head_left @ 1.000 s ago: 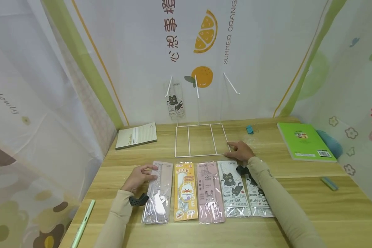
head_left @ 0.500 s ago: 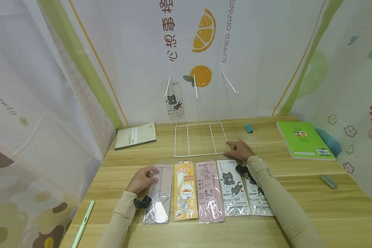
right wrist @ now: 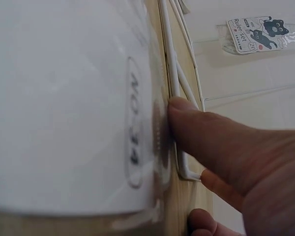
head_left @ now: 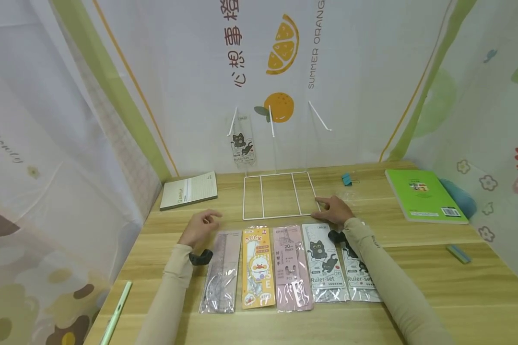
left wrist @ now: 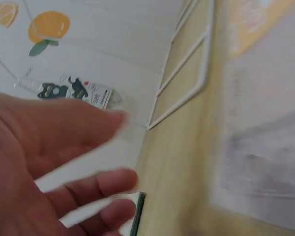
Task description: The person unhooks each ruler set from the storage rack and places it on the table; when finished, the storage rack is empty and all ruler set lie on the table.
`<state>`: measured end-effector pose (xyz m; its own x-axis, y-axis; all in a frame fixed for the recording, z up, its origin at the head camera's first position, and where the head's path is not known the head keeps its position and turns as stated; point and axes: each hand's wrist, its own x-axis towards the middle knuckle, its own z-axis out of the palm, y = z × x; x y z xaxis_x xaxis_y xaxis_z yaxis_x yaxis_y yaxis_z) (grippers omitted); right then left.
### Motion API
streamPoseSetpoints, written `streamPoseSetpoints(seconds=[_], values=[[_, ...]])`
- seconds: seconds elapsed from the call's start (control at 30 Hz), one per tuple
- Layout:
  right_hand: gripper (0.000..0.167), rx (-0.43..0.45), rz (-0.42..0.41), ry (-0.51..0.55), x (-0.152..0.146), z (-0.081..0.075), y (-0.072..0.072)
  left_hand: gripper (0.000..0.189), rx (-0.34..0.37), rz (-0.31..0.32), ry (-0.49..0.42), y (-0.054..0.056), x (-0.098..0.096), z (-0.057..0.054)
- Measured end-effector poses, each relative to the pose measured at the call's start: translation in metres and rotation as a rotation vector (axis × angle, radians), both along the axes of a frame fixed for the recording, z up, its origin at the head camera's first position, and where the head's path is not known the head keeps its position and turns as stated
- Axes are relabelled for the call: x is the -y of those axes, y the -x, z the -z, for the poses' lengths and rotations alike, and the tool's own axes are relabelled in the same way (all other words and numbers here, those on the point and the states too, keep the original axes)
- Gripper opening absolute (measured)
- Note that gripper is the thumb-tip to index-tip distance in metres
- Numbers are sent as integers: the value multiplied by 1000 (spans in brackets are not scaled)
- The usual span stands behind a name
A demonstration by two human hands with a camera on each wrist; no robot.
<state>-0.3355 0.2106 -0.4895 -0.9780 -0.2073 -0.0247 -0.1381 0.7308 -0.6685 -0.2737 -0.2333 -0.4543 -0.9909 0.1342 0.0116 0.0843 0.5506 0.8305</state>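
Note:
My left hand hovers above the table just beyond the top of the leftmost ruler set packet, thumb and fingers apart with nothing between them. In the left wrist view that packet is a blurred pale shape at the right. At the front right corner of the white wire rack, my right hand holds the base, thumb on the front bar and a finger on the side bar. One cat ruler set packet hangs from the rack's left hook. The middle hook and right hook carry nothing.
A yellow duck packet, a pink packet and two cat packets, one partly beside my right sleeve, lie in the row. Around them are a notebook, green book, blue binder clip, eraser-like block and light green stick.
My left hand has left the top of the leftmost packet and moved away from me toward the rack side. My right hand has stayed at the rack's corner.

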Motion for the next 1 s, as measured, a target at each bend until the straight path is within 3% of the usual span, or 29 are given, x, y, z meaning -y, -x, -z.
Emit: streamPoseSetpoints(seconds=[0.2,0.37,0.5,0.67,1.0], values=[[74,-3,9,4,3,0,-1,36,-131,-28,-131,62,-2,-27],[76,26,26,19,3,3,1,40,-127,-38,-257,105,-5,-53],[75,8,43,-4,1,3,0,44,-127,-29,-282,134,-14,-70],[73,-11,35,-23,3,3,-3,47,-106,-32,-300,156,-24,-81],[74,-2,52,-26,5,2,-2,49,-46,-19,-391,180,-35,-98]])
